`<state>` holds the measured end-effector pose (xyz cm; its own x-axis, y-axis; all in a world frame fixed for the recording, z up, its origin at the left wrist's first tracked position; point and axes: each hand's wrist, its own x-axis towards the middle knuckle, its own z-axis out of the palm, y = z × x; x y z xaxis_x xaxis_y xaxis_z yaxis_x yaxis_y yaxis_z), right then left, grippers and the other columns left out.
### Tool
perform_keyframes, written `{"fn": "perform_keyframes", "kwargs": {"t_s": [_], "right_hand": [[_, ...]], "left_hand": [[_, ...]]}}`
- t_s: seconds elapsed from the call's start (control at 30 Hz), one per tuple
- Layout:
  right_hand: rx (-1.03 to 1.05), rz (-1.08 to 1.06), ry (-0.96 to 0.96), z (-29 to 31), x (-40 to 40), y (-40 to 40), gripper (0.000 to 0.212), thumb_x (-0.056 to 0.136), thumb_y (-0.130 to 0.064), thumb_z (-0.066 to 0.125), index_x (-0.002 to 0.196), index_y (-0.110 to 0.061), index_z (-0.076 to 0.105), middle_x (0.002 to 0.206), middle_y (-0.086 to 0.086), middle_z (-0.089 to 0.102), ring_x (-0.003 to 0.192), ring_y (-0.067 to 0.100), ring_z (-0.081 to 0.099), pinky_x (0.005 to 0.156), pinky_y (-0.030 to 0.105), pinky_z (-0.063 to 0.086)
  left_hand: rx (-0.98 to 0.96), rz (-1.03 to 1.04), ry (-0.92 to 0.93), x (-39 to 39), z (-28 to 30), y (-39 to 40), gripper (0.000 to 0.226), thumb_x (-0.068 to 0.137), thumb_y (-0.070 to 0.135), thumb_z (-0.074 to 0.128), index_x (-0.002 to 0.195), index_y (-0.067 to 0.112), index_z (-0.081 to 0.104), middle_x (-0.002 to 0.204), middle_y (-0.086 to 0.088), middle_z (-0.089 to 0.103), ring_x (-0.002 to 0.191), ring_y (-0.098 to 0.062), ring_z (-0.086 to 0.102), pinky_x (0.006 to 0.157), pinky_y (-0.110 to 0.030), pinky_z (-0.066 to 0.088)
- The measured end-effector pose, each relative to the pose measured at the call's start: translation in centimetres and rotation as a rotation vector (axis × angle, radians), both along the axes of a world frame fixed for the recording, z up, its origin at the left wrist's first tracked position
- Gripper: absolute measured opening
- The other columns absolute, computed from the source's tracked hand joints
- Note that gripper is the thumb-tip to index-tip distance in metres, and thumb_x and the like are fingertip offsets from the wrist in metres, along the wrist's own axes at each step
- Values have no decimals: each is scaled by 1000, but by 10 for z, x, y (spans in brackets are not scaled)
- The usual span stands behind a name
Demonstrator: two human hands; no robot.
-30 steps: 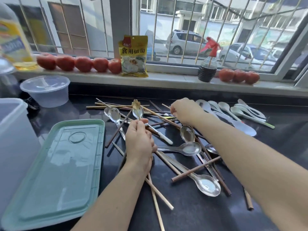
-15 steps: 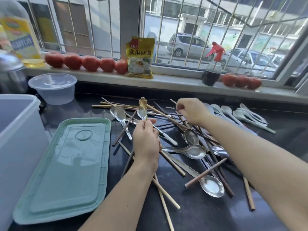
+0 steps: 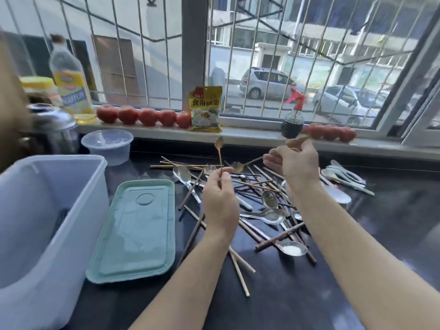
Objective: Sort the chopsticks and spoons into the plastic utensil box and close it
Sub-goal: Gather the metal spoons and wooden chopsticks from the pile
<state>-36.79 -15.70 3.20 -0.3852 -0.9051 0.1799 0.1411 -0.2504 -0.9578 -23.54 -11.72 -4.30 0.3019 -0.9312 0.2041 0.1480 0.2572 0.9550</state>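
Observation:
My left hand (image 3: 220, 198) pinches a thin gold spoon (image 3: 219, 148) by its stem and holds it upright above the pile. My right hand (image 3: 294, 163) grips a second gold spoon (image 3: 240, 165), lifted off the counter with its bowl pointing left and down. Beneath both hands lies a jumble of wooden chopsticks (image 3: 240, 267) and steel spoons (image 3: 269, 214). The translucent plastic utensil box (image 3: 47, 210) stands open at the left, something dark inside it. Its green lid (image 3: 135, 232) lies flat beside it.
Several white ceramic spoons (image 3: 342, 177) lie at the right of the dark counter. A round plastic tub (image 3: 108, 145) sits behind the lid. On the sill stand tomatoes (image 3: 145, 116), a yellow packet (image 3: 206, 111), an oil bottle (image 3: 71, 82) and a spray bottle (image 3: 292, 117).
Both hands have risen from the pile. The right hand has lifted a second gold spoon clear of the counter, and the left has raised its spoon higher. The view tilted up.

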Motion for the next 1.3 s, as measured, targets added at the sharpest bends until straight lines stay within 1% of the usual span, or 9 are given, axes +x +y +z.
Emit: {"fn": "perform_keyframes", "kwargs": {"t_s": [0.1, 0.2, 0.37, 0.57, 0.77, 0.87, 0.93, 1.17, 1.3], "right_hand": [[-53, 62, 55, 19, 37, 21, 21, 96, 6, 51, 109, -10, 46, 85, 19, 65, 68, 31, 73, 70, 40, 63], [-102, 206, 33, 39, 89, 37, 6, 103, -7, 44, 109, -8, 47, 84, 18, 67, 70, 34, 73, 70, 43, 63], [-136, 483, 107, 59, 197, 61, 21, 109, -19, 38, 97, -10, 53, 83, 14, 72, 74, 33, 73, 72, 45, 63], [-212, 631, 535, 52, 290, 68, 13, 100, -8, 56, 92, -18, 60, 76, 16, 70, 63, 28, 72, 68, 45, 64], [-54, 914, 916, 27, 348, 57, 14, 96, -1, 61, 108, -8, 57, 80, 17, 72, 65, 30, 73, 70, 47, 62], [32, 950, 1165, 19, 374, 53, 2, 95, -7, 63, 95, -5, 64, 79, 13, 76, 66, 25, 74, 68, 41, 61], [103, 958, 1267, 14, 385, 47, 13, 97, -11, 61, 88, -5, 69, 80, 9, 77, 70, 22, 75, 65, 33, 61], [424, 1025, 1157, -5, 395, 37, 18, 101, -5, 52, 102, 3, 68, 83, 16, 76, 67, 21, 73, 59, 29, 61], [524, 1155, 1130, -4, 388, 39, 16, 98, 5, 51, 111, 11, 59, 99, 23, 74, 89, 31, 75, 75, 36, 63]], "left_hand": [[-17, -60, 96, 19, 45, 34, 25, 106, 18, 43, 102, 20, 67, 60, 9, 40, 51, -11, 32, 48, -32, 28], [-95, -74, 135, 73, 90, 78, 27, 104, 8, 40, 100, 14, 65, 60, 2, 33, 48, -12, 24, 40, -25, 22], [-169, 177, 10, 215, 121, 142, 29, 103, 6, 40, 106, 12, 69, 57, 1, 35, 42, -11, 24, 40, -21, 19], [-2, 531, -394, 335, 94, 173, 31, 103, 13, 40, 108, 22, 69, 62, 3, 45, 50, -11, 37, 51, -30, 31], [109, 504, -344, 366, 65, 164, 31, 103, 13, 38, 107, 23, 67, 62, 4, 45, 52, -11, 37, 49, -29, 32], [126, 464, -339, 367, 57, 159, 31, 104, 12, 38, 107, 22, 67, 63, 2, 46, 52, -10, 38, 49, -27, 34], [136, 446, -337, 370, 53, 157, 31, 104, 13, 39, 107, 23, 68, 62, 2, 47, 51, -9, 39, 49, -27, 35], [171, 384, -287, 375, 45, 153, 31, 104, 12, 40, 108, 23, 69, 61, 2, 48, 49, -8, 38, 52, -29, 35], [191, 361, -219, 377, 46, 154, 28, 101, 10, 42, 111, 24, 64, 61, 3, 54, 44, -8, 37, 46, -26, 33]]}}
